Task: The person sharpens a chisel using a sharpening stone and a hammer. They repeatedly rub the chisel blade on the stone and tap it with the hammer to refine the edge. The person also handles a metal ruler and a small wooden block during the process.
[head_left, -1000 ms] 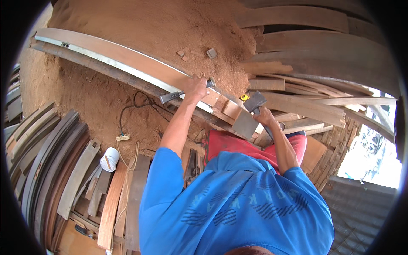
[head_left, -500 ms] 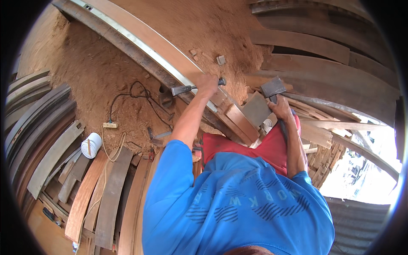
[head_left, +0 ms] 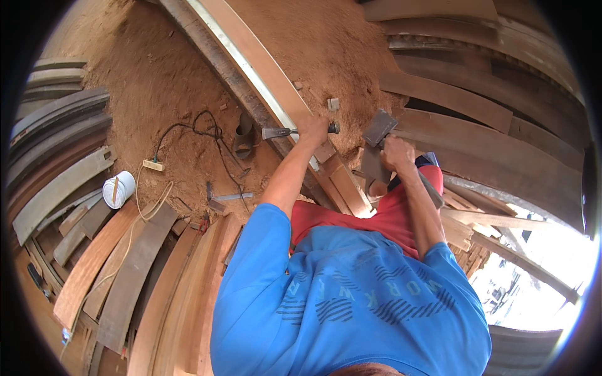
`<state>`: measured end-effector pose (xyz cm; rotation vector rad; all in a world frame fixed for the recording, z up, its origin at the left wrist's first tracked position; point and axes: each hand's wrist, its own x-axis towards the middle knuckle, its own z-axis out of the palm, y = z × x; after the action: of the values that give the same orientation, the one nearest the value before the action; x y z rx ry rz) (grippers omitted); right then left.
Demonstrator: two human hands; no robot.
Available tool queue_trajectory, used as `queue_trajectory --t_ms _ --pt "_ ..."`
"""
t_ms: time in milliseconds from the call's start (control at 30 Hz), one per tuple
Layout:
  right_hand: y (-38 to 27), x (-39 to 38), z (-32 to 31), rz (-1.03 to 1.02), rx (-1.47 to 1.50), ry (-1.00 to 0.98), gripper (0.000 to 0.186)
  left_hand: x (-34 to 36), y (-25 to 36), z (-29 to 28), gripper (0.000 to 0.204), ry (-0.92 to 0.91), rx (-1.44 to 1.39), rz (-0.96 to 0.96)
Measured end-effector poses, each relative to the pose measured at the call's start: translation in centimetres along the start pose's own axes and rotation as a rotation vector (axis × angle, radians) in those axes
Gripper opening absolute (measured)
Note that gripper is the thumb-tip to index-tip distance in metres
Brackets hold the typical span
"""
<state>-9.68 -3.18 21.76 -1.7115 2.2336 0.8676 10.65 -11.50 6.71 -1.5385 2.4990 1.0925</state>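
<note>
My left hand (head_left: 311,130) is closed around a chisel (head_left: 278,133), which lies crosswise over a long light-brown board (head_left: 257,53). The blade points left and the dark handle end sticks out on the right of my fist. In my right hand (head_left: 398,154) is a mallet (head_left: 379,128) with a dark block-shaped head. The head is tilted in the air to the right of the chisel, apart from it, and the handle runs back along my forearm. A shorter wood piece (head_left: 338,177) lies at the board's near end, between my legs.
Curved planks (head_left: 138,282) are stacked at the left, and more boards (head_left: 476,141) at the right. A white bucket (head_left: 119,190), a power strip (head_left: 153,165), tangled black cable (head_left: 207,128) and a metal pipe piece (head_left: 243,136) lie on the sawdust-covered ground (head_left: 144,69).
My right hand has brought the mallet left, nearer the chisel handle. My left hand keeps its grip on the chisel. The whole view has shifted, with the board now appearing steeper.
</note>
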Motion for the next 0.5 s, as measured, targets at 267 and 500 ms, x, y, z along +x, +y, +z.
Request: queue_trajectory --t_ms 267,500 --pt "-3.2 6.3 7.6 -0.113 0.074 -0.285 0.028 1.3 0.5 0.1 0.020 -0.061 0.067 -0.042" --pt "-3.7 8.7 10.9 0.049 1.001 -0.757 0.029 1.5 1.0 0.8 0.019 -0.046 0.096 -0.105"
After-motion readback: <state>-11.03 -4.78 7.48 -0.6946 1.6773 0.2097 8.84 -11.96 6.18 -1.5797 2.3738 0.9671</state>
